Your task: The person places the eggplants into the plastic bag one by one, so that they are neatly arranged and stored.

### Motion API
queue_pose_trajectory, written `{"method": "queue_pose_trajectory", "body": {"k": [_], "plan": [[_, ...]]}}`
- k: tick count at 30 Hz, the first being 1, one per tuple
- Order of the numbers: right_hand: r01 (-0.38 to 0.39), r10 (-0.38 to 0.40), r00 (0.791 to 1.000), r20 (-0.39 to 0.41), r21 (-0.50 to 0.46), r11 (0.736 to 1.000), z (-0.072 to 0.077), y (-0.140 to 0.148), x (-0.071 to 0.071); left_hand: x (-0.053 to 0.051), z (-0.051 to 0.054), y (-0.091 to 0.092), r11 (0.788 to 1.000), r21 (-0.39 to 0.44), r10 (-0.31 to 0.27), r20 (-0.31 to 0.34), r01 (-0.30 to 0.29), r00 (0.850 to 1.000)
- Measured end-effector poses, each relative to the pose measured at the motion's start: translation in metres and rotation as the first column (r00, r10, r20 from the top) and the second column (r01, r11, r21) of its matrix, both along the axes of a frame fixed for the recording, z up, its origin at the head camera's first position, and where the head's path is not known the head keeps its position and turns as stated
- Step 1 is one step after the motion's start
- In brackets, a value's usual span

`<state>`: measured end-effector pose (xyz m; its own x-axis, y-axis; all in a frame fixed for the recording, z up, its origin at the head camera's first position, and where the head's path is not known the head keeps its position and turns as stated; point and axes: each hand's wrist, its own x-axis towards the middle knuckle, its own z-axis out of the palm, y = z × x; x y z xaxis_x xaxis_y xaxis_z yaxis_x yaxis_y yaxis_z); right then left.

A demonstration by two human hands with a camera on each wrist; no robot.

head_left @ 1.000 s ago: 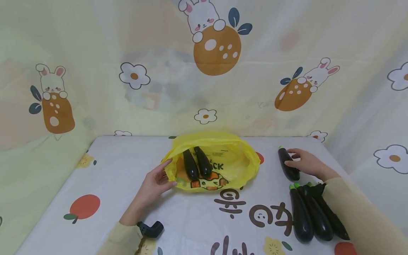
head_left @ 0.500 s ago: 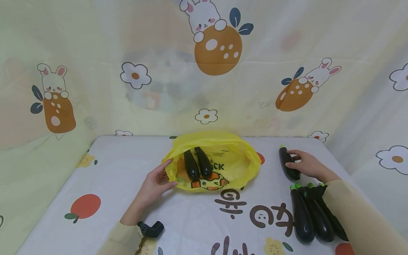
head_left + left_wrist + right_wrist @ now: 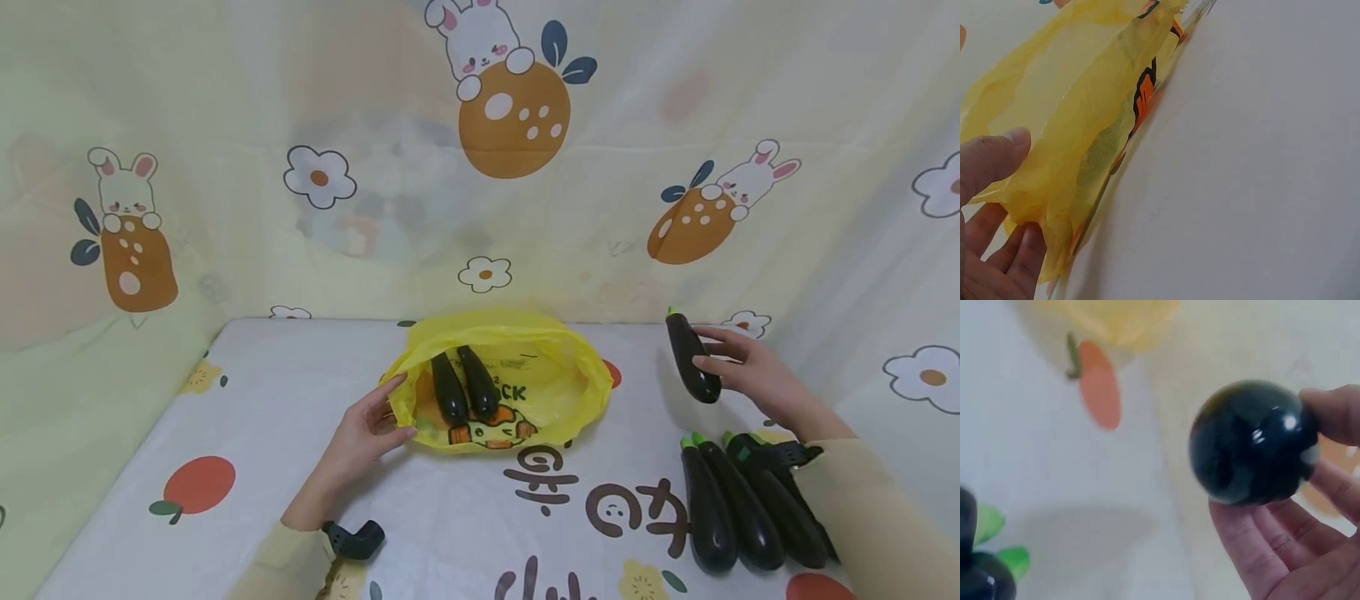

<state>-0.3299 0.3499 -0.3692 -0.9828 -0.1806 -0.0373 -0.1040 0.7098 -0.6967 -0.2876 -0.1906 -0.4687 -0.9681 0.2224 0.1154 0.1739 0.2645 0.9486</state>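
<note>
A dark purple eggplant (image 3: 692, 358) is gripped in my right hand (image 3: 757, 375), tilted and lifted off the table at the right. In the right wrist view its round end (image 3: 1254, 444) faces the camera, thumb on one side and fingers on the other. My left hand (image 3: 367, 437) holds the left edge of a yellow plastic bag (image 3: 592, 392), whose mouth gapes toward me. Two eggplants (image 3: 480, 383) lie inside it. The left wrist view shows the thumb and fingers at the thin plastic (image 3: 1079, 125). Beneath my right forearm lie several more eggplants (image 3: 712, 517), side by side.
A white printed cloth (image 3: 270, 400) covers the table. A patterned curtain (image 3: 375, 233) hangs behind its back edge and along both sides. A black device (image 3: 355, 540) sits at my left wrist, and another black band (image 3: 795, 454) at my right.
My right hand has lifted the eggplant off the table, moving up and slightly right. More of the eggplants below now show. The left hand and the bag have stayed in place.
</note>
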Motion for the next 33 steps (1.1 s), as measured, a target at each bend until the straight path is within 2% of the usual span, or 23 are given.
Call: {"method": "queue_pose_trajectory", "body": {"k": [4,10,14,16,19,23,29,33], "plan": [[-0.033,0.028,0.997,-0.067,-0.061,0.998,0.018,-0.013,0.010,0.001,0.000,-0.001,1.000,-0.006,0.005,-0.002,-0.005,1.000],[-0.081,0.073,0.990,-0.122,-0.060,0.995,0.045,-0.051,0.024,0.001,0.000,-0.002,1.000,-0.002,0.002,-0.011,-0.002,1.000],[-0.189,0.179,0.976,-0.122,-0.080,0.979,0.054,-0.083,0.034,0.001,0.000,-0.002,1.000,0.004,0.000,-0.011,0.000,1.000],[-0.254,0.242,0.963,-0.115,-0.107,0.961,0.055,-0.097,0.038,0.001,0.000,-0.002,1.000,0.005,-0.001,-0.011,0.001,1.000],[-0.349,0.339,0.937,-0.089,-0.170,0.921,0.051,-0.114,0.041,0.001,0.000,-0.002,1.000,0.010,-0.007,-0.017,0.007,1.000],[-0.429,0.430,0.902,-0.043,-0.204,0.880,0.042,-0.129,0.040,0.000,0.000,-0.001,1.000,0.017,-0.017,-0.026,0.018,1.000],[-0.488,0.498,0.867,0.027,-0.158,0.858,0.030,-0.146,0.036,0.000,0.001,0.000,1.000,0.014,-0.017,-0.020,0.017,1.000],[-0.516,0.524,0.851,0.041,-0.117,0.848,0.023,-0.155,0.032,0.000,0.001,0.000,1.000,0.015,-0.014,-0.010,0.014,1.000]]}}
